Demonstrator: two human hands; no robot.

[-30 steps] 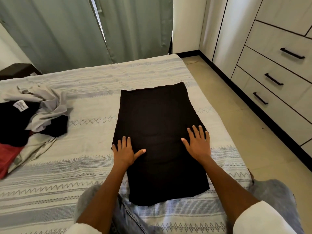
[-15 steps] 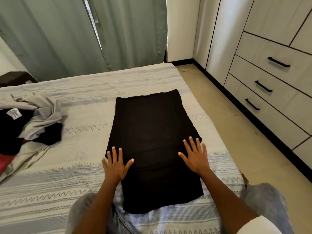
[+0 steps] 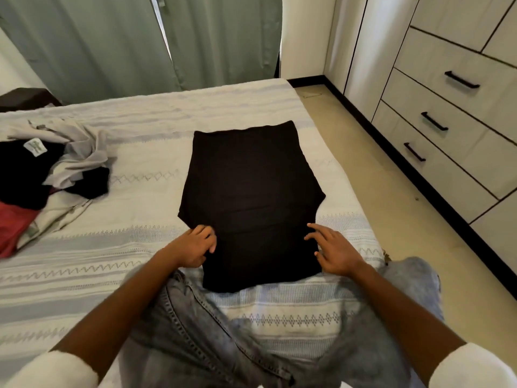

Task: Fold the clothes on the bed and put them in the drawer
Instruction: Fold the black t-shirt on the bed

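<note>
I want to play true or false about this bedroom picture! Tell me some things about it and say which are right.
1. The black garment lies flat on the bed. True.
2. The drawers on the right are pulled open. False: they are all closed.
3. A pile of clothes sits on the left of the bed. True.
4. The right hand is holding a red shirt. False: it rests at the black garment's right edge with its fingers spread.
5. The left hand touches the black garment's left edge. True.
</note>
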